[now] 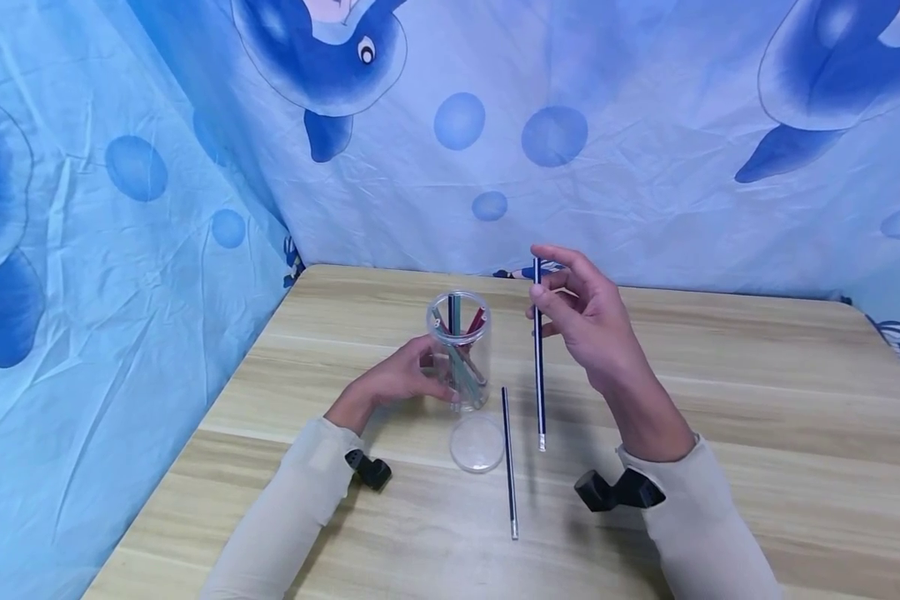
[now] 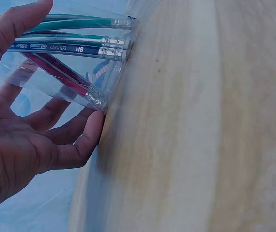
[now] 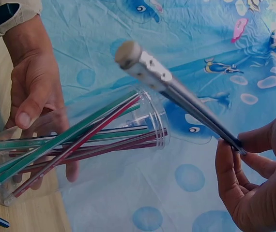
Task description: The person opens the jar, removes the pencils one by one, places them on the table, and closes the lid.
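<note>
Pencil (image 1: 539, 375) hangs below pinching right fingers (image 1: 572, 257); left fingers (image 2: 92, 135) curl round jar (image 1: 457, 340); loading seems in hand, next likely needing aim over its mouth

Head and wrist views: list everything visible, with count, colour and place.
table: one, light wood-coloured, across the foreground
backdrop: count unclear, blue, behind and left of table
jar: one, clear, upright on table
jar pencils: several, green, red, dark blue, inside jar
lid: one, clear, on table, jar's near side
loose pencil: one, dark blue, right of lid
held pencil: one, dark blue, aloft right of jar
wrist cameras: two, black, at wrists
sleeves: two, off-white, on arms
left hand: one, bare, around jar
right hand: one, bare, pinching held pencil
</note>
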Demonstrator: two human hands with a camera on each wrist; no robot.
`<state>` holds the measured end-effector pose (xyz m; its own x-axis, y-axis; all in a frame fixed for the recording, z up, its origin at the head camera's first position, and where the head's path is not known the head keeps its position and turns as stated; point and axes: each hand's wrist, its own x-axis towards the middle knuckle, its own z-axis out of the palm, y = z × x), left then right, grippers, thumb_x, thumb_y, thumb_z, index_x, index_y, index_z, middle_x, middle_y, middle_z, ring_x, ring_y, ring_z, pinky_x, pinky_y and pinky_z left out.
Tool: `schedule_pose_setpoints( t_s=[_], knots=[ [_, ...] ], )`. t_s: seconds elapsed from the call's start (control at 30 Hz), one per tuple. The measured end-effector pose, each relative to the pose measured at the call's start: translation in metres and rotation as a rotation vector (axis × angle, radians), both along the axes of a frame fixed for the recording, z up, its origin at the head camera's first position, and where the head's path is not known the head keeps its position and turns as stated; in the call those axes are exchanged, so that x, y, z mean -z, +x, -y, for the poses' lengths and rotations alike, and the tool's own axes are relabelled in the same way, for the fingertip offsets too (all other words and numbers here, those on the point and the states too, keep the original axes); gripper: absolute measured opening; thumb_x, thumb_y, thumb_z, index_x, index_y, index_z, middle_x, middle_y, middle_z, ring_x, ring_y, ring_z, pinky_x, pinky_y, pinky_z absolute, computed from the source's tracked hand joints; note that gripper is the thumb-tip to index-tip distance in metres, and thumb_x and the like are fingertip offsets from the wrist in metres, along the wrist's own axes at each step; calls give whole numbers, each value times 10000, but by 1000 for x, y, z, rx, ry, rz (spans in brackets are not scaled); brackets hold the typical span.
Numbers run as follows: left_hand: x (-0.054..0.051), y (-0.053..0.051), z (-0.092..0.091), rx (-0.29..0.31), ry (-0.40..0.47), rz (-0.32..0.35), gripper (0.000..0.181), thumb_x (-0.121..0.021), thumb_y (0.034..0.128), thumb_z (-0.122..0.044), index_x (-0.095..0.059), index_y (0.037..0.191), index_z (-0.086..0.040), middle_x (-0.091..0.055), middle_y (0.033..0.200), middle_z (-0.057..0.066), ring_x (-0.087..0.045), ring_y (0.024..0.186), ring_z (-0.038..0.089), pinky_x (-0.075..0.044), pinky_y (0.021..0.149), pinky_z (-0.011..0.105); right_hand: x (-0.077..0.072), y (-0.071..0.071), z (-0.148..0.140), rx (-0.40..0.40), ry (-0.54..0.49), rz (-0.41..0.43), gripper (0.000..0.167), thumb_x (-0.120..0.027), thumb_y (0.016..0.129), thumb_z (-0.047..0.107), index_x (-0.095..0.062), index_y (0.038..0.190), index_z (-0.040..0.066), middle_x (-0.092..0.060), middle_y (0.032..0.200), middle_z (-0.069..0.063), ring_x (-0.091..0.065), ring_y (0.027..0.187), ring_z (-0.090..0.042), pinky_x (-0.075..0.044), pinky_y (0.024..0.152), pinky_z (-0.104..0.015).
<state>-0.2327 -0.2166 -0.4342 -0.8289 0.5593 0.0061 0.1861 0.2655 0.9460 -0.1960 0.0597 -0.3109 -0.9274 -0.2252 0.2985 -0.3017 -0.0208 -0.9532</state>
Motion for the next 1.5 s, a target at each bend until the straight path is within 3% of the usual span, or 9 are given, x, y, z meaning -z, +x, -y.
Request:
schedule_pose_setpoints(
  t_s=[0.67,1.0,1.5],
  knots=[
    [-1,-2,-2,-7,-2,10,685,-863,705,3,-570,1321,-55,-595,1318,61,-515,1224,277,-339,1063,509,4,-5,-1,-25,73,-4,426,-579,992,36,-505,1410,63,-556,999,-107,-655,820,-205,-561,654,-316],
    [-3,-2,-1,8,-3,-13,686,-852,724,1,-545,1337,3,-556,1373,145,-515,1208,287,-359,1040,505,4,-6,1,-49,87,-14,417,-577,995,39,-509,1405,64,-549,1010,-126,-658,841,-274,-562,655,-330],
    [-3,-1,-1,7,-6,8,705,-848,725,14,-528,1353,2,-531,1398,141,-492,1223,295,-354,1049,497,6,-7,1,-55,92,-7,411,-583,989,29,-515,1393,54,-556,998,-136,-666,793,-226,-570,641,-346]
  ],
)
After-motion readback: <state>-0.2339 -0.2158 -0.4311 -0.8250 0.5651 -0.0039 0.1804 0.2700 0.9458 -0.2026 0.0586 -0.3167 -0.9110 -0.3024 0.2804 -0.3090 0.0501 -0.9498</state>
